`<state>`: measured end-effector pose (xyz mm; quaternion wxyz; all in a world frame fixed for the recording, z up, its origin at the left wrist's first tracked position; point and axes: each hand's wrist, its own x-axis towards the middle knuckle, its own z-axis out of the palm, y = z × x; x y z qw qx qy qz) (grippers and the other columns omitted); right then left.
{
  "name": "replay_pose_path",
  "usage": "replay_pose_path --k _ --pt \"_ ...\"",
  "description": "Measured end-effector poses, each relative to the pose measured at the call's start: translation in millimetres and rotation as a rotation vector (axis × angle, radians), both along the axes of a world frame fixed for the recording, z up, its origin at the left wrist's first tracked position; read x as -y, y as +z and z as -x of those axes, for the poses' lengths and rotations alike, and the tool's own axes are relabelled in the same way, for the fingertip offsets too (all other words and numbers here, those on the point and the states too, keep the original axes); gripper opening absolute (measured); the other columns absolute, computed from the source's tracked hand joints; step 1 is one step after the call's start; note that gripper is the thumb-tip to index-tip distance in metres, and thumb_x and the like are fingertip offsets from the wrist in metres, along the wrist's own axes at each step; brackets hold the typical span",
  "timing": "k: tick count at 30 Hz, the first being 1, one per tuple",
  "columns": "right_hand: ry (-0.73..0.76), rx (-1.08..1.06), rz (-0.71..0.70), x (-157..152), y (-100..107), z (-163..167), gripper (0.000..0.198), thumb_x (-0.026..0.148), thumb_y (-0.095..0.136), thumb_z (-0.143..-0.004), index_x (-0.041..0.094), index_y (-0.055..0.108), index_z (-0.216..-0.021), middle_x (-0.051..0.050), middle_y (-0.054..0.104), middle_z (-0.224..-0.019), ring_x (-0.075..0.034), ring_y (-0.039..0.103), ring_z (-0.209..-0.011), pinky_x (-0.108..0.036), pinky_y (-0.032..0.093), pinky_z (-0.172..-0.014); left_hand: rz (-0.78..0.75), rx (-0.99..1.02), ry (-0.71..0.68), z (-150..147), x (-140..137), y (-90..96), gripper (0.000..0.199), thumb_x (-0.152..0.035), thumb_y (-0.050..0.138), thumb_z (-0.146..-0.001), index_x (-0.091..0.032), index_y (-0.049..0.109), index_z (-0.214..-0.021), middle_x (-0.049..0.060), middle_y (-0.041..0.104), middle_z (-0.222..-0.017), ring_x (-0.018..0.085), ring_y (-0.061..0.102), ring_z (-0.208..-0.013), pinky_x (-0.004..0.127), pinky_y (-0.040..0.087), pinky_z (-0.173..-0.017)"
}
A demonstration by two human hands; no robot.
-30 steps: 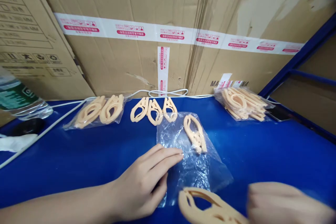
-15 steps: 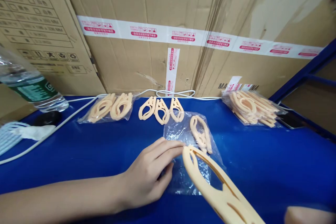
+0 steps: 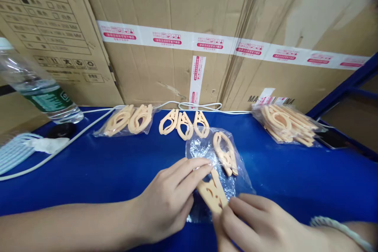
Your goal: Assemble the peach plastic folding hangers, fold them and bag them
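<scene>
A beige plastic folding hanger (image 3: 213, 193) is held between my two hands, low over the middle of the blue table. My left hand (image 3: 167, 199) has its fingertips closed on the hanger's upper end. Around its lower part, the fingers of my right hand (image 3: 265, 222) are pinched, covering some of it. Beneath lies a clear plastic bag (image 3: 203, 145), flat on the table. A folded hanger (image 3: 226, 154) rests at the bag's right side. Behind it, three folded hangers (image 3: 185, 126) stand in a row, the right one touching the bag's edge.
Bagged hangers (image 3: 140, 119) lie at the back left, and a fuller bag of hangers (image 3: 283, 122) at the back right beside a phone (image 3: 332, 139). A water bottle (image 3: 50, 96) and a white cable (image 3: 76, 138) are on the left. Cardboard boxes (image 3: 165, 75) wall the back.
My right hand has come in from the lower right and holds the hanger, which now sits lower and closer to the bag. My left hand stays nearly in place. The view has shifted slightly.
</scene>
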<state>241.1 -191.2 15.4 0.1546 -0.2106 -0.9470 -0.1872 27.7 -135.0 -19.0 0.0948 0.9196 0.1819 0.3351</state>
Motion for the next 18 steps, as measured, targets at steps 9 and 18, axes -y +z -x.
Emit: replay_pose_path --k 9,18 --pt "-0.009 0.021 0.138 -17 21 1 0.025 0.004 0.044 -0.089 0.014 0.067 -0.090 -0.009 0.071 -0.082 -0.019 0.064 -0.067 -0.029 0.055 -0.062 -0.009 -0.056 0.013 3 2 -4.8 0.052 0.002 0.045 -0.082 -0.006 0.045 -0.134 0.013 0.053 -0.133 0.020 0.050 -0.122 0.030 0.046 -0.104" --pt "-0.012 0.166 0.336 -198 9 -26 0.065 -0.010 0.050 -0.072 0.006 0.047 -0.135 -0.019 0.051 -0.139 -0.027 0.041 -0.134 -0.044 0.040 -0.109 -0.009 0.012 -0.028 1 -2 -4.9 0.042 0.002 0.049 -0.082 -0.010 0.055 -0.121 0.010 0.063 -0.116 0.019 0.060 -0.097 0.033 0.055 -0.079"
